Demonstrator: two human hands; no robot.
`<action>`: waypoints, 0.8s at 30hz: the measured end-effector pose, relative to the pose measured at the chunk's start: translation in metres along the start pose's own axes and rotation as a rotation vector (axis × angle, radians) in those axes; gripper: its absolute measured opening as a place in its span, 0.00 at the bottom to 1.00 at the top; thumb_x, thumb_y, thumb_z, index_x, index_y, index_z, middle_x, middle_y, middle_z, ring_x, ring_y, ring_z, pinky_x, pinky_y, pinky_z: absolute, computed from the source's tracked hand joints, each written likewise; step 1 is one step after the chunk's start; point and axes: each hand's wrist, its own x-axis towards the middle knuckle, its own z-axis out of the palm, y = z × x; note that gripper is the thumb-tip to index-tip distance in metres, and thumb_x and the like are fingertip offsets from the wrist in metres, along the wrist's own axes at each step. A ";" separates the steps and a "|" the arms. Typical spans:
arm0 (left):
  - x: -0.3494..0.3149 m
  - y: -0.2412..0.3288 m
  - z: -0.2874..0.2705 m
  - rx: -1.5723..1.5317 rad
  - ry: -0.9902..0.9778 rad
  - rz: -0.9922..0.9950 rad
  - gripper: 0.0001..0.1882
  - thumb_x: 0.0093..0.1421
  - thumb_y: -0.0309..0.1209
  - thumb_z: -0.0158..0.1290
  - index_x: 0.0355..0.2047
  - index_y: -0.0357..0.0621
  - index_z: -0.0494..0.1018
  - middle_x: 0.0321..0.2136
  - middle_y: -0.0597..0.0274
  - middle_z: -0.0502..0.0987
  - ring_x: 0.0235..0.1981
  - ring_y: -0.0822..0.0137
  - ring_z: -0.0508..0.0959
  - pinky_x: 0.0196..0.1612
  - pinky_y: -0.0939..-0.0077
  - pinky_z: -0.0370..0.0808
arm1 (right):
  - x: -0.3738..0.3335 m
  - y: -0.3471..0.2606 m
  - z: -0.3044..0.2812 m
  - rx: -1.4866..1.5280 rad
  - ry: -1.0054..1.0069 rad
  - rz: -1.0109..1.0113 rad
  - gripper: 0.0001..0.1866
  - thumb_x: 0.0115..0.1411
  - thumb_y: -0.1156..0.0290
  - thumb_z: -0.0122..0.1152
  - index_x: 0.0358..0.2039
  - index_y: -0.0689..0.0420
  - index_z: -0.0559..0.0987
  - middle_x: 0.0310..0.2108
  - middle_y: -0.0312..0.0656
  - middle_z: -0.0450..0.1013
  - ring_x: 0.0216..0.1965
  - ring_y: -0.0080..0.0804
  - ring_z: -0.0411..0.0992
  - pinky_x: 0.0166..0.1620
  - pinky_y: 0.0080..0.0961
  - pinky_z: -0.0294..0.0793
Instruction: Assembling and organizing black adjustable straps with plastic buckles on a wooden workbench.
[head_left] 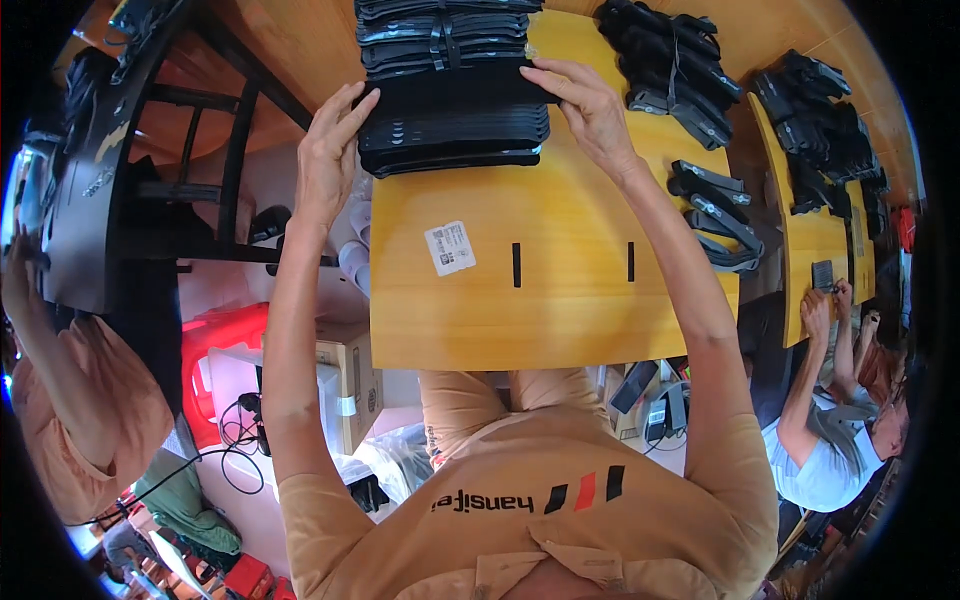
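At the far edge of the yellow table, a plain black flat piece spans between my two hands. My left hand closes on its left end, with fingers and thumb along the edge. Its right end is pinched between the thumb and fingers of my right hand. Just below it lies a stack of similar black pieces, their edges layered. Behind it sits a taller bundle of black pieces, tied round with a dark strap.
A white label and two short black strips lie on the table. More black bundles and loose looped straps line its right side. A cardboard box stands beside my legs. Other people work at both sides.
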 end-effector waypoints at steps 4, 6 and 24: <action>-0.017 0.000 0.002 0.096 -0.102 0.008 0.26 0.52 0.11 0.41 0.49 0.49 0.72 0.51 0.54 0.69 0.55 0.55 0.66 0.57 0.69 0.63 | -0.016 0.006 0.006 -0.144 -0.097 -0.057 0.27 0.48 0.87 0.48 0.45 0.44 0.77 0.46 0.38 0.72 0.47 0.38 0.69 0.49 0.29 0.70; -0.019 0.001 0.002 0.126 -0.122 0.011 0.27 0.52 0.10 0.40 0.49 0.50 0.72 0.51 0.54 0.69 0.55 0.54 0.66 0.57 0.68 0.64 | -0.019 0.004 0.007 -0.166 -0.117 -0.039 0.27 0.48 0.87 0.47 0.45 0.45 0.77 0.46 0.38 0.72 0.47 0.38 0.69 0.49 0.29 0.70; 0.042 0.014 0.010 0.316 -0.529 0.019 0.62 0.29 0.54 0.67 0.63 0.49 0.49 0.60 0.48 0.53 0.64 0.53 0.49 0.64 0.50 0.39 | 0.030 -0.009 0.002 -0.030 -0.510 0.038 0.48 0.38 0.59 0.69 0.61 0.45 0.57 0.55 0.49 0.58 0.58 0.46 0.55 0.60 0.36 0.56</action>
